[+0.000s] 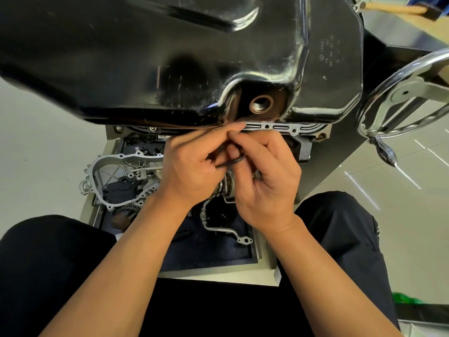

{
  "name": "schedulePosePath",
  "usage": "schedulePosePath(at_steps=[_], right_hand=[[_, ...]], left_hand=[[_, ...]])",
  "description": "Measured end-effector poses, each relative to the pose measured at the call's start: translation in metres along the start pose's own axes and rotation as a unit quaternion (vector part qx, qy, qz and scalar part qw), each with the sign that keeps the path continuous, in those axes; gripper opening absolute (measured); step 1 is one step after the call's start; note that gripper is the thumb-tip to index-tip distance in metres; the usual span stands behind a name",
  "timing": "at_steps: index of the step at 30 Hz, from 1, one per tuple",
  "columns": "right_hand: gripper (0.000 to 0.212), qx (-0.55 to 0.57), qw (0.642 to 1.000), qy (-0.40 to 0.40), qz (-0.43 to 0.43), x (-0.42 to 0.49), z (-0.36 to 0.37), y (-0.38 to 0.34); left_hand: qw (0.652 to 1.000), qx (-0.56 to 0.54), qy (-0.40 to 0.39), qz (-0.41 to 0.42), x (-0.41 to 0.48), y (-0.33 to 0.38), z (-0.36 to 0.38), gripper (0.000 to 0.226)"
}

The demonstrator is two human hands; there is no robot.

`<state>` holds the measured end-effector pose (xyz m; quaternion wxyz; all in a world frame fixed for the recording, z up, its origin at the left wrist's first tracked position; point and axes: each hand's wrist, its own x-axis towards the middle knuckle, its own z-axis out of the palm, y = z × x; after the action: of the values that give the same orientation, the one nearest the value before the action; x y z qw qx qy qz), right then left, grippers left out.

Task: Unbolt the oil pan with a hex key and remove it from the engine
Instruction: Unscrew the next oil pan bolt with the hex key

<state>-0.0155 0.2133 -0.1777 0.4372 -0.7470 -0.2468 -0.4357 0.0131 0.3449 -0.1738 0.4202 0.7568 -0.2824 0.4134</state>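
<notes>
Currently oil pan (170, 57) at 12 o'clock, seated on engine (295, 131); left hand (192, 166) and right hand (264, 181) pinch hex key (233, 162) just below pan flange. Risk: shallow key seating rounds bolt socket.

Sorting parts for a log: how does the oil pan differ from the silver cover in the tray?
The oil pan is glossy black; the silver cover is bare metal. The oil pan rests on the engine; the cover lies in the tray. The pan is smooth-walled; the cover is ribbed.
</notes>
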Motion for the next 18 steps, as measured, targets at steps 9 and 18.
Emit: schedulePosePath(at_steps=[9, 18], right_hand=[[0.015, 0.015, 0.999, 0.039, 0.003, 0.0020, -0.0010, -0.0036], [0.028, 0.000, 1.000, -0.007, 0.000, 0.0011, -0.0011, -0.0038]], left_hand=[[0.998, 0.001, 0.040, -0.044, 0.0012, 0.0039, 0.0025, 0.011], [1.000, -0.003, 0.005, 0.001, 0.0036, 0.0003, 0.0005, 0.017]])
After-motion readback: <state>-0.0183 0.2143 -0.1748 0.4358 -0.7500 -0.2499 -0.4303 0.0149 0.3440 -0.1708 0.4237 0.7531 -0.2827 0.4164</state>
